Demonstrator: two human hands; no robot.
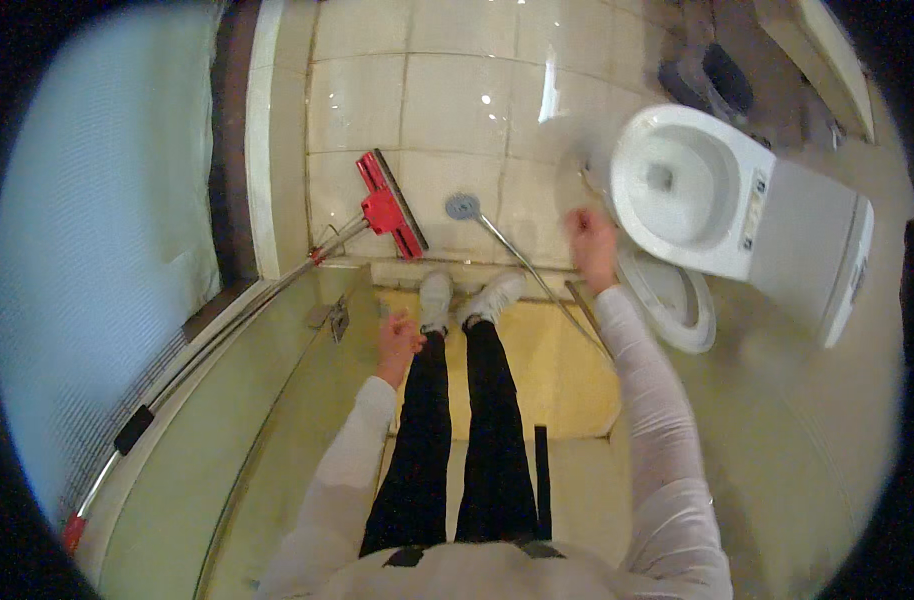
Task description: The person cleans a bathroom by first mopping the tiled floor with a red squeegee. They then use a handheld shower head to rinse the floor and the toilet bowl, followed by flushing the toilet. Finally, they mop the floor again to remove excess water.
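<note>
On glossy beige floor tiles, a round grey showerhead is seen ahead, its slim silver hose slanted back rightward, nearer the right hand than the left hand; both are curled, how tightly cannot be told.

Shows a white toilet standing with open bowl at right, and greenish glass panel with metal hinge at left
</note>
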